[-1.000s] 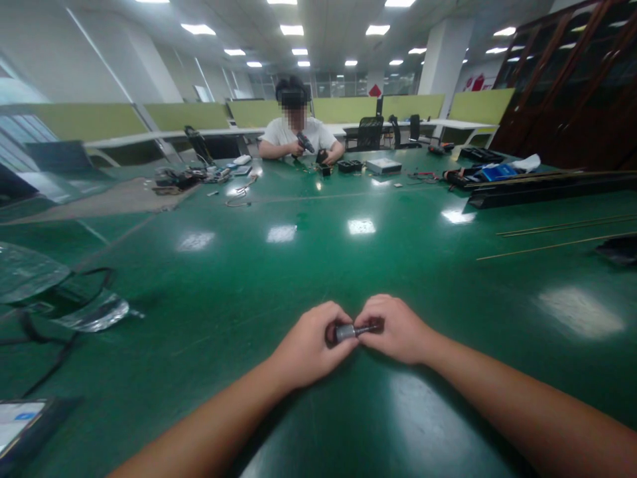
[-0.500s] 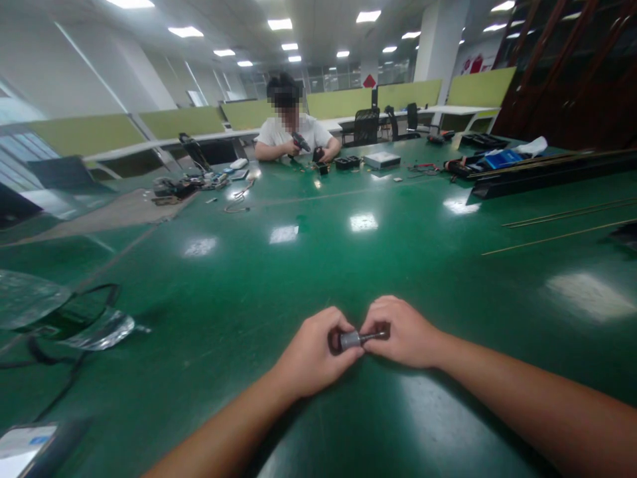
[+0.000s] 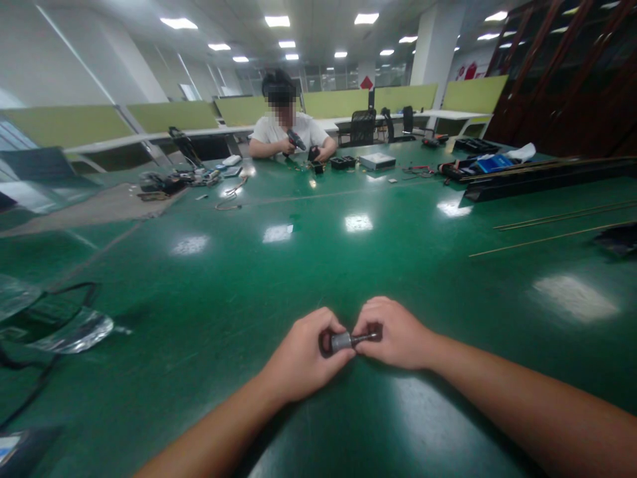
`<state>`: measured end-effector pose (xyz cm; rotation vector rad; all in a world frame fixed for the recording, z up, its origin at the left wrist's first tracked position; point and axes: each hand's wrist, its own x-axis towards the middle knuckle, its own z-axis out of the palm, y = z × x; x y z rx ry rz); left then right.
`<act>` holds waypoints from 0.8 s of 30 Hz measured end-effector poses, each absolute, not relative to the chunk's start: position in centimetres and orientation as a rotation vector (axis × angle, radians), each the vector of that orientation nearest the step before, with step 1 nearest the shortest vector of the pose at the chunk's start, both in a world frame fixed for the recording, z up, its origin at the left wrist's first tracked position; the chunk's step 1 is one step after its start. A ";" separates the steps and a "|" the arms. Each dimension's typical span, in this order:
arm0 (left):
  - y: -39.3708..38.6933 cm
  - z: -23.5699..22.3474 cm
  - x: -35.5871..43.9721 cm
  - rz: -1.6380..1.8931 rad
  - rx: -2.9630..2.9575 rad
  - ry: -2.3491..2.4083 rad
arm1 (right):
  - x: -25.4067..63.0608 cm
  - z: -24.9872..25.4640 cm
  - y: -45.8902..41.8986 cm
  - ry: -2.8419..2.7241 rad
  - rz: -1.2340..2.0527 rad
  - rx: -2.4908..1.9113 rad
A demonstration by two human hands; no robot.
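Between my two hands lies a short grey metal cylinder (image 3: 341,341) with a thin dark shaft (image 3: 365,337) pointing right. Its exact kind I cannot make out. My left hand (image 3: 302,353) is closed round the cylinder's left end, thumb and forefinger curled over a darker part. The fingers of my right hand (image 3: 401,335) are closed on the shaft, whose bright tip shows within their curl. Both hands are low over the green table (image 3: 318,272), near its front, with their fingertips almost meeting.
A large clear bottle (image 3: 74,332) lies at the left, above a phone (image 3: 14,448). Opposite sits a person (image 3: 283,129) holding a power drill (image 3: 296,139). Thin rods (image 3: 527,247), a black channel (image 3: 537,182) and a tool bag (image 3: 452,170) occupy the right side.
The whole view has shifted slightly, so the table and my hands appear a little further left. Both hands keep the same hold on the cylinder and its shaft.
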<state>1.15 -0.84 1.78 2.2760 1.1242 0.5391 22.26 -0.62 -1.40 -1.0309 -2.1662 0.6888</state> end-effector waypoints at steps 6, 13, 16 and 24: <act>-0.8 1.7 1.2 0.539 2.274 1.144 | 22.2 -1.2 -0.7 -2.172 0.670 -1.035; -0.9 1.6 0.9 0.531 2.277 1.135 | 22.5 -1.2 -0.4 -2.179 0.698 -1.005; -0.8 1.6 0.7 0.535 2.282 1.125 | 22.4 -1.4 -0.5 -2.186 0.684 -1.006; -0.9 1.6 0.4 0.540 2.278 1.106 | 22.2 -1.1 -0.8 -2.177 0.698 -1.023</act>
